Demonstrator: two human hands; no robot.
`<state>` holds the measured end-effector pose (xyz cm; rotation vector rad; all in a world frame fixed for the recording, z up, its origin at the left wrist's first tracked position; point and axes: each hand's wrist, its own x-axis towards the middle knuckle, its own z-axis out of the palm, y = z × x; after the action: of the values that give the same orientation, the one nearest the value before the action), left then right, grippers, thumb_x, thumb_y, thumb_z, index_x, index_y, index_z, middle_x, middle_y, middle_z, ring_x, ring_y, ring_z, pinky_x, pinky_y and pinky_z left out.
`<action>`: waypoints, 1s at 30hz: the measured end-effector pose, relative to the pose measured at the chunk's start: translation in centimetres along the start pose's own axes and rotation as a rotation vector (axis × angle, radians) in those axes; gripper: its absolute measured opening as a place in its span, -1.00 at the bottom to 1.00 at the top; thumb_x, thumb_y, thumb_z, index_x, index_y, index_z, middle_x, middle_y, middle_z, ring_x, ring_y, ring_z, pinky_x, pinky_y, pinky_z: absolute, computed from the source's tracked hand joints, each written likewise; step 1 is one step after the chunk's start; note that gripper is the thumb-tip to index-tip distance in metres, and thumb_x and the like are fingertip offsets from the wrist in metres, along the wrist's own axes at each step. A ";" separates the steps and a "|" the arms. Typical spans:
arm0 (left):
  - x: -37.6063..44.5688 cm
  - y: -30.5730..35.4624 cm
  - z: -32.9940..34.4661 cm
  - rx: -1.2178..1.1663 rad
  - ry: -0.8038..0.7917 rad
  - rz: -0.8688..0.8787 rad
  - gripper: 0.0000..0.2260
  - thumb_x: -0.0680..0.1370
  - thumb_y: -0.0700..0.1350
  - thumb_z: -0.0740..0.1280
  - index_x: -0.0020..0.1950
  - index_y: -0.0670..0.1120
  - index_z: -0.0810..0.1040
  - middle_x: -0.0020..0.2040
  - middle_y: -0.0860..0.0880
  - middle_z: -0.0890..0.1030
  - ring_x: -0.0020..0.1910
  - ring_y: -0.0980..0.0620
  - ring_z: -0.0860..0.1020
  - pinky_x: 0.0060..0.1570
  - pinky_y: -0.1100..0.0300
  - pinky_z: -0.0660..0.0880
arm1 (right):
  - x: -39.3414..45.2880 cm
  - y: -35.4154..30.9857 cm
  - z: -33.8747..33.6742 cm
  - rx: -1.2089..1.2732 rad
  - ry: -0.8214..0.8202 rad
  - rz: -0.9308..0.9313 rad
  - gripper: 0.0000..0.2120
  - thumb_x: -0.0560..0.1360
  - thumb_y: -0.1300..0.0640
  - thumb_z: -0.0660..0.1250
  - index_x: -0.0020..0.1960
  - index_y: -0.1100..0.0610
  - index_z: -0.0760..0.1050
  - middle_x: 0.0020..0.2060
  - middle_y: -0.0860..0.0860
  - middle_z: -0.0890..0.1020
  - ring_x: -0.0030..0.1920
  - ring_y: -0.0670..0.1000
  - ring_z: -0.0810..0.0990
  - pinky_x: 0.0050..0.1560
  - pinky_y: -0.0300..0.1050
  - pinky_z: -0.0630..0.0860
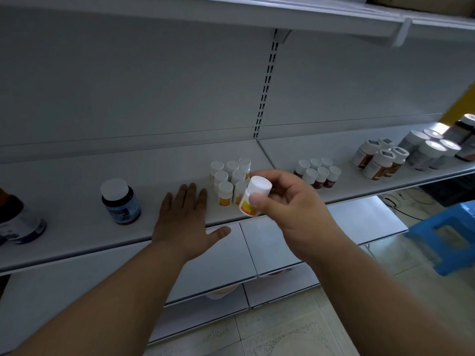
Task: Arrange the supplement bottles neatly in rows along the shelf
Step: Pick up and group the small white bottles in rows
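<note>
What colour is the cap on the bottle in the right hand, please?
White, in the head view: bottle, right hand.

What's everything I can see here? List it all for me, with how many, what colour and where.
Small white plastic bottles with orange labels: seven seen standing, white caps, clustered mid-shelf; more may be hidden.
Same kind of small white orange-label bottle: one, held tilted in front of that cluster.
Small white-capped bottles with dark red labels: six, right of the cluster.
Medium white bottles with brown labels: about four, further right.
Larger pale grey bottles: about four, far right.
Dark blue-labelled jar with white lid: one, left part of shelf.
Dark bottles: partly cut off at far left.
White metal shelf: one, carrying all bottles.
Blue plastic stool: one, on floor at right.
Left hand: flat on shelf edge.
Right hand: pinching the held bottle.
</note>
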<state>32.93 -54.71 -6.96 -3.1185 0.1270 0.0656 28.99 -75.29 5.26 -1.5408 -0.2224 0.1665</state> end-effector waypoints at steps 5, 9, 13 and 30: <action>0.0 0.1 0.2 0.003 0.006 -0.001 -0.01 0.38 0.58 -0.20 0.63 -0.03 -0.12 0.64 -0.11 -0.11 0.61 -0.11 -0.15 0.55 -0.12 -0.15 | -0.5 1.1 -0.1 -0.634 0.064 -0.563 -0.65 0.38 0.20 0.50 0.13 0.03 0.54 0.09 -0.08 0.60 0.17 -0.04 0.55 0.18 -0.14 0.49; 0.1 0.1 0.2 0.009 0.017 -0.004 0.00 0.37 0.59 -0.22 0.63 -0.03 -0.11 0.64 -0.10 -0.10 0.61 -0.11 -0.13 0.55 -0.12 -0.13 | -0.7 0.9 -0.1 -0.651 0.007 -0.482 -0.65 0.41 0.15 0.49 0.17 -0.02 0.54 0.05 -0.17 0.61 0.11 -0.09 0.57 0.09 -0.24 0.51; 0.0 0.0 0.3 0.003 0.025 -0.003 0.08 0.27 0.60 -0.37 0.63 -0.03 -0.11 0.64 -0.11 -0.07 0.61 -0.11 -0.10 0.55 -0.13 -0.10 | -0.8 -0.6 0.2 -0.139 -0.097 0.059 -0.81 0.46 0.06 0.37 0.04 0.09 0.58 -0.25 -0.05 0.68 -0.24 -0.12 0.63 -0.23 -0.28 0.55; -8.6 -0.3 -0.7 -0.691 0.477 -0.163 -0.40 0.47 0.30 0.33 0.40 -0.02 0.46 0.30 -0.02 0.55 0.29 0.00 0.46 0.29 0.05 0.39 | 4.4 0.4 5.3 -0.169 -0.431 0.042 -0.81 0.46 0.24 0.42 0.05 0.07 0.58 -0.12 0.00 0.69 -0.13 -0.02 0.66 -0.18 -0.21 0.58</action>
<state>24.44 -53.73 -5.88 -3.7302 -0.1886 -0.8070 31.95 -69.07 5.13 -1.6650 -0.5560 0.5262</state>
